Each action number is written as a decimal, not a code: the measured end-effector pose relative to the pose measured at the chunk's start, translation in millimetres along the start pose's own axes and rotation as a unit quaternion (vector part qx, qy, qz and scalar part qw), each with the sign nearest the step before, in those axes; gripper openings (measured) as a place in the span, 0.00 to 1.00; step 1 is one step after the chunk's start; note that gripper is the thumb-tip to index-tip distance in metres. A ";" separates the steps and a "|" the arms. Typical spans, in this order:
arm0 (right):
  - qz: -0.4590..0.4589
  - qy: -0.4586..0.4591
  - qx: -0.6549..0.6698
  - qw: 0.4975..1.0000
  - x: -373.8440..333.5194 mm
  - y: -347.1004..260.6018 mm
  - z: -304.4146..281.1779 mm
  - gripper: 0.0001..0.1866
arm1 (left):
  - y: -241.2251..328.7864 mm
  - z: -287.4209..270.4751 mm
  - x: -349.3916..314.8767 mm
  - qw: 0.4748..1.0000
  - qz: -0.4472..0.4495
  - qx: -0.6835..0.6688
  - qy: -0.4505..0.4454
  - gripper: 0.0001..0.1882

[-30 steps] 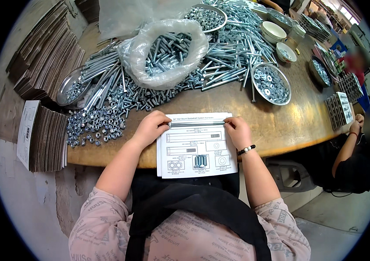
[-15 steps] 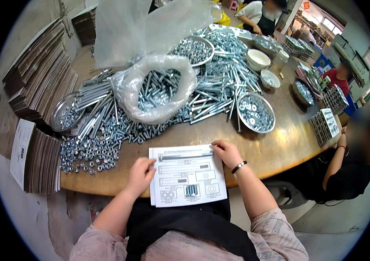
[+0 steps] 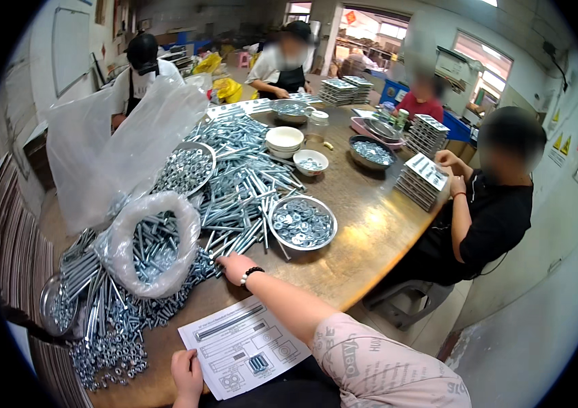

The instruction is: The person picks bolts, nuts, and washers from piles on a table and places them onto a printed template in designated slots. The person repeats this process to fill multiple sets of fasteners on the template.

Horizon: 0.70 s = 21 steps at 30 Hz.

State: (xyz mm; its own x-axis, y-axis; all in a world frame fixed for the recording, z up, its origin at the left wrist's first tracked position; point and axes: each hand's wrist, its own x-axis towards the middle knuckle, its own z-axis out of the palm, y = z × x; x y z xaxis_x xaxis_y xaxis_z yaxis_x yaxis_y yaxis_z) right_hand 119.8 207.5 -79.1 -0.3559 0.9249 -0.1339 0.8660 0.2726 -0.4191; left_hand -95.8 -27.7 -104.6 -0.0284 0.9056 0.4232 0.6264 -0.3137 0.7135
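Bolts [image 3: 202, 266], small and silvery, lie at the fingertips of my right hand [image 3: 236, 268], on the fringe of the heap spread over the table [image 3: 323, 273]; the fingers are bent, but I cannot tell whether they are clamped on one. A beaded bracelet [image 3: 252, 273] circles that wrist. My left hand [image 3: 186, 377] is at the left side of the printed sheet [image 3: 243, 344], fingers curled, and I cannot tell whether it pinches the paper or only rests there. The sheet lies aslant at the table's near edge, with a long bolt [image 3: 231, 321] along its top drawing and some short bolts [image 3: 258, 364] clustered lower down. Beyond my right hand sits a metal bowl [image 3: 334, 231] of washers [image 3: 302, 221]; to the left, a clear plastic bag [image 3: 188, 238] stands open around more bolts. Loose nuts [image 3: 109, 357] spread toward the table's near left corner. By its right edge sits a co-worker [image 3: 500, 211] in black, hands beside a stack of packs [image 3: 421, 180].
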 end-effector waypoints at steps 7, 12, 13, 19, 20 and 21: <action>0.044 -0.011 -0.001 0.999 -5.8 -8.0 -11.1 0.16 | -1.7 -1.0 1.4 0.999 0.021 0.039 -0.031 0.07; 0.112 0.094 0.186 0.972 -14.5 0.3 -11.5 0.15 | -5.6 -2.0 -0.8 0.999 0.003 0.025 -0.041 0.09; 0.117 0.136 0.221 0.959 -14.9 8.2 -7.3 0.14 | -7.3 -0.9 -1.0 0.999 0.012 0.027 -0.044 0.09; 0.105 0.056 0.629 0.768 -80.8 32.8 -22.3 0.16 | -8.2 -0.5 -1.3 0.999 0.027 0.030 -0.025 0.10; 0.114 0.046 0.639 0.759 -100.8 38.2 -25.6 0.19 | -8.3 0.0 -0.8 0.999 0.032 0.034 -0.022 0.10; 0.125 0.036 0.649 0.750 -121.1 46.8 -26.7 0.22 | -8.2 0.9 -1.2 0.998 0.035 0.038 -0.023 0.10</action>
State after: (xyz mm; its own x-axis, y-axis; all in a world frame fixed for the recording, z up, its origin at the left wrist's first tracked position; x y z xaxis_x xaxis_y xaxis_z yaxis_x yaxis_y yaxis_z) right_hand 212.8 115.3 -58.5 -0.1789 0.9291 -0.3237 -0.1854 -0.3550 -0.9163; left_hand -100.2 -25.9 -111.5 0.0518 0.8945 0.4440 0.6824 -0.3563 0.6383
